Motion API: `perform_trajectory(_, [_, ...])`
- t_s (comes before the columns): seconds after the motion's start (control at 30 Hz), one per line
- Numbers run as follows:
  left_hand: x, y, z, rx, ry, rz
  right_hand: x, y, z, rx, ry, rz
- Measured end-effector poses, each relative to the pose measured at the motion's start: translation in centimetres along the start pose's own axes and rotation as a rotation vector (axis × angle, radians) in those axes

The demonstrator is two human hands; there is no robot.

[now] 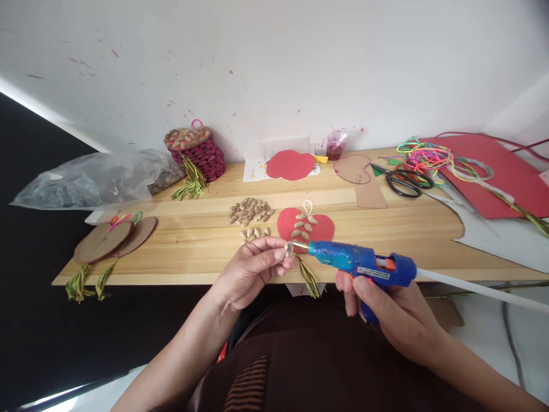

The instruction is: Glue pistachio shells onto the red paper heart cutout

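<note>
At the near edge of the wooden table [386, 240], the left hand [251, 269] pinched a single shell [289, 249] between thumb and fingertips, just in front of the red apple cutout [322, 228]. The right hand [388, 312] was wrapped around the blue glue gun [364, 264], its nozzle touching the shell. Six or so shells already sat on the cutout in two short rows under a white loop; most of the red face was bare. A loose pile of shells [251, 212] lay just left of it, so by my judgement the covering was early, with much left.
</note>
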State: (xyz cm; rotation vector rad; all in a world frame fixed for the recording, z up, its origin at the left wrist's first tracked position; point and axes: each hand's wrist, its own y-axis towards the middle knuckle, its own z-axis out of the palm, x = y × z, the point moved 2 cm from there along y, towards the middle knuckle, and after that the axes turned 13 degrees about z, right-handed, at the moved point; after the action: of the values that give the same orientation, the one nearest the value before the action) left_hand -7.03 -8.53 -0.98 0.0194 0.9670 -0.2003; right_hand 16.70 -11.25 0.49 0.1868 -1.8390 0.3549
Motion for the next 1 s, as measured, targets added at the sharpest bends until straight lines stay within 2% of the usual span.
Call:
perform_trajectory(0.33, [-0.02, 0.11, 0.13, -0.011, -0.027, -0.001, 0.09, 0.04, -0.13, -0.001, -0.026, -0.002])
perform_trajectory(0.67, [0.18, 0.22, -0.15, -0.08, -0.15, -0.012, -0.08, -0.41, -0.09, 0.085, 0.016, -0.014])
perform_trajectory(1.0, [0.15, 0.31, -0.04, -0.094, -0.116, -0.018, 0.32, -0.35, 0.03, 0.081, -0.059, -0.046])
